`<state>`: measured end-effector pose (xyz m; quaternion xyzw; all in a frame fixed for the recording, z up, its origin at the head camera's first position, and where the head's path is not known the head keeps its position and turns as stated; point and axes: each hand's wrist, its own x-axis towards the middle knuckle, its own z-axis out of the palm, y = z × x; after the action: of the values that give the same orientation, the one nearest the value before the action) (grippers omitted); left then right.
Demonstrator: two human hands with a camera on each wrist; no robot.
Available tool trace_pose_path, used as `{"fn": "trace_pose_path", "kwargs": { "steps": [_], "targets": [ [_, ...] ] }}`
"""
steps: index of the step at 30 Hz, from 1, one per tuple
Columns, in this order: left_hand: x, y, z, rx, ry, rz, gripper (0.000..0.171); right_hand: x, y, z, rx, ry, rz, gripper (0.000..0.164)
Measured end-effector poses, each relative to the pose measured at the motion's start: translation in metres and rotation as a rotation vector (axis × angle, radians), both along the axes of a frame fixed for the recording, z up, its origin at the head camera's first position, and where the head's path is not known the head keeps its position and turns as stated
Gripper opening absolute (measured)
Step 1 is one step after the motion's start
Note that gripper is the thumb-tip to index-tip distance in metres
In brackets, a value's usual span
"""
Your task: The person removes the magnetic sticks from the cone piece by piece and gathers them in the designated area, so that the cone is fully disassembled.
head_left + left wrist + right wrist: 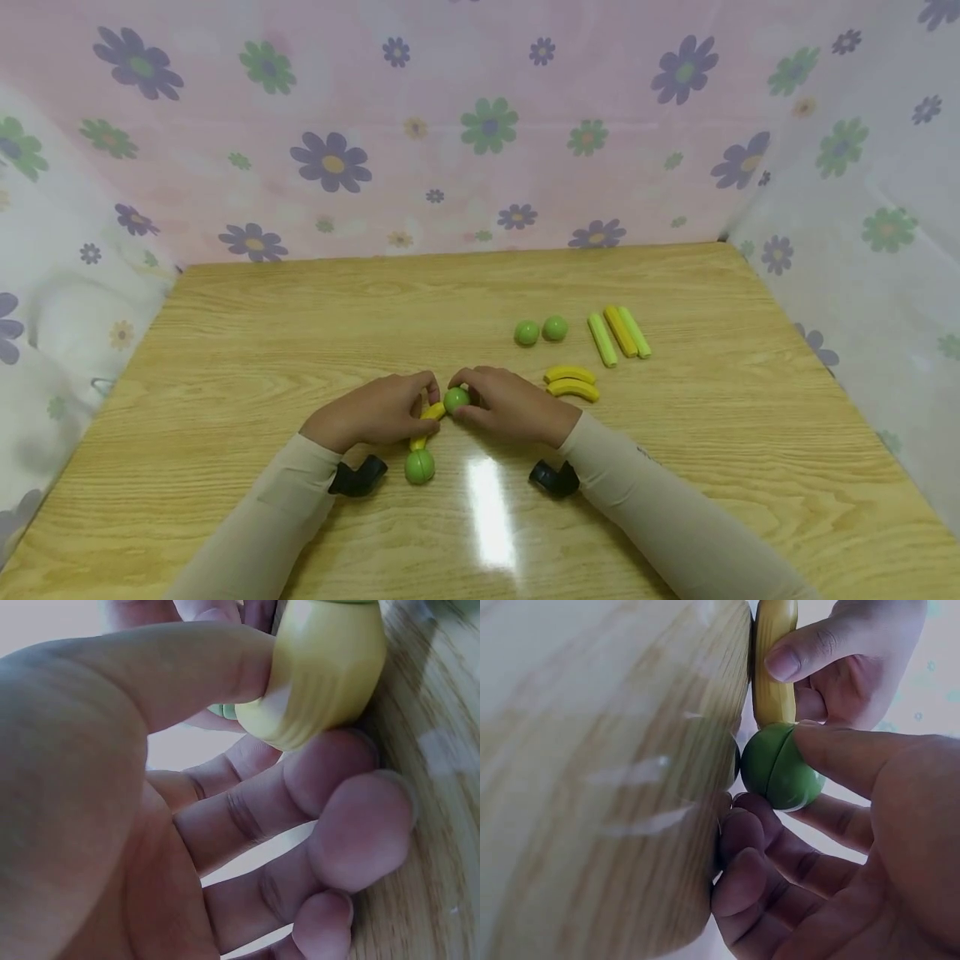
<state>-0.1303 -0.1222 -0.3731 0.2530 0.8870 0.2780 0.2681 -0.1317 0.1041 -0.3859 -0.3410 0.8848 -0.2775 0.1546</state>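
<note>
My left hand (378, 410) pinches a yellow toy banana (417, 442) between thumb and fingers, low against the table. One end of the banana meets a green ball (419, 467) with a groove round it. At its other end is a second green ball (456, 402), which my right hand (513, 406) holds between thumb and fingers. In the right wrist view this grooved ball (769, 765) touches the tip of the banana (774, 701). The left wrist view shows the thumb pressing the banana's faceted side (330, 671); fingers hide part of it.
To the right lie two toy bananas (572, 382) side by side. Farther back are two green balls (527, 333) and several straight yellow and light-green sticks (621, 332). Flowered cloth (450, 192) hangs along the back and sides of the wooden table (300, 317).
</note>
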Motion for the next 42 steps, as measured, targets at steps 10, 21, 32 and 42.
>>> {"fn": "trace_pose_path", "kwargs": {
  "steps": [10, 21, 32, 42],
  "targets": [
    [0.0, -0.001, 0.0, 0.002, -0.002, -0.009, 0.023, -0.006, 0.003, -0.003, -0.03, 0.004, -0.077, 0.032],
    [-0.002, -0.002, -0.002, 0.006, -0.009, -0.003, 0.024, -0.015, 0.014, 0.006, 0.066, 0.193, -0.213, 0.039],
    [-0.001, 0.003, -0.003, -0.009, 0.014, 0.009, 0.025, -0.027, 0.029, 0.009, 0.229, 0.303, -0.345, 0.041],
    [-0.004, -0.001, -0.004, 0.004, 0.018, 0.008, 0.024, -0.034, 0.024, 0.006, 0.244, 0.36, -0.326, 0.038]
  ]
}}
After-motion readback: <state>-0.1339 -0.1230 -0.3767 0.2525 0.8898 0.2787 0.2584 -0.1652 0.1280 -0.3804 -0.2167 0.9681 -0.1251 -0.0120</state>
